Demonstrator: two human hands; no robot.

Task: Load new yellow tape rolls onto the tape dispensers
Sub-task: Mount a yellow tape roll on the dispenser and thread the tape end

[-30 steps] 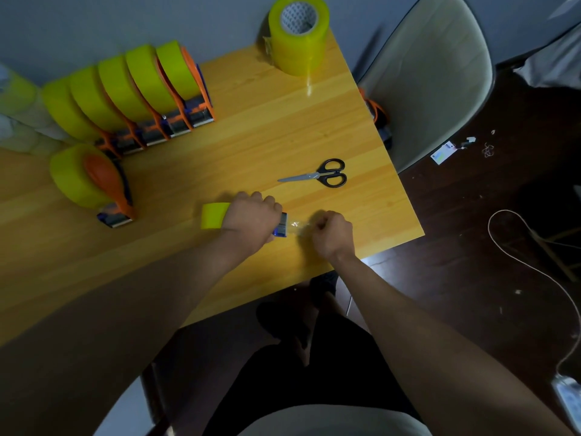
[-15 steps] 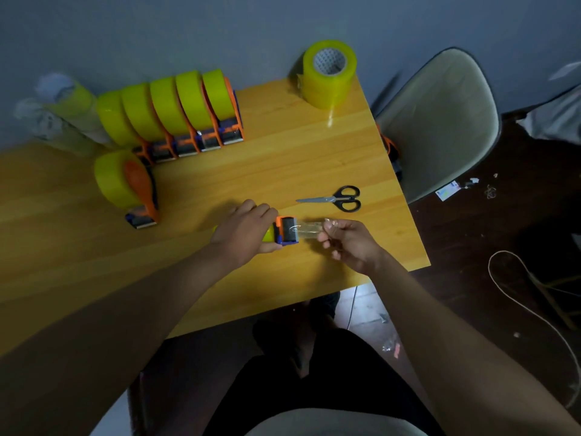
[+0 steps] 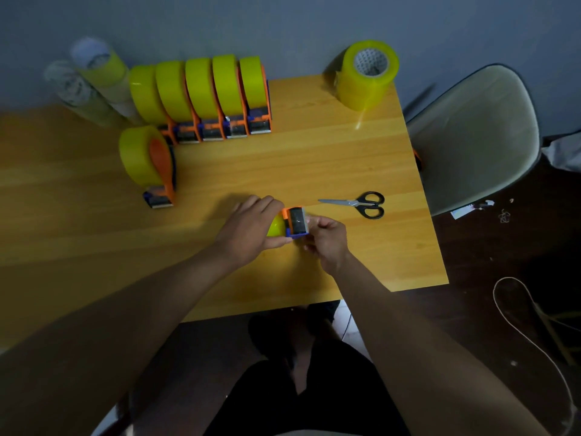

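Both hands work one tape dispenser (image 3: 294, 222): my left hand (image 3: 251, 232) grips its yellow roll (image 3: 276, 226) steady. My right hand (image 3: 327, 239) pinches the clear tape end at the cutter, probably to seat it.

Wood worktop (image 3: 314, 158): row of loaded tape dispensers (image 3: 213, 96) far left, one more (image 3: 151, 166) just nearer, tape stack (image 3: 367, 73) far right, scissors (image 3: 361, 204) near right.

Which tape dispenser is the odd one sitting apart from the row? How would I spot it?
Start at the wooden table and find the row of loaded dispensers lined up by the wall. Just in front of that row's left end stands the lone dispenser. Unlike its neighbours, it sits by itself, turned so its orange side shows.
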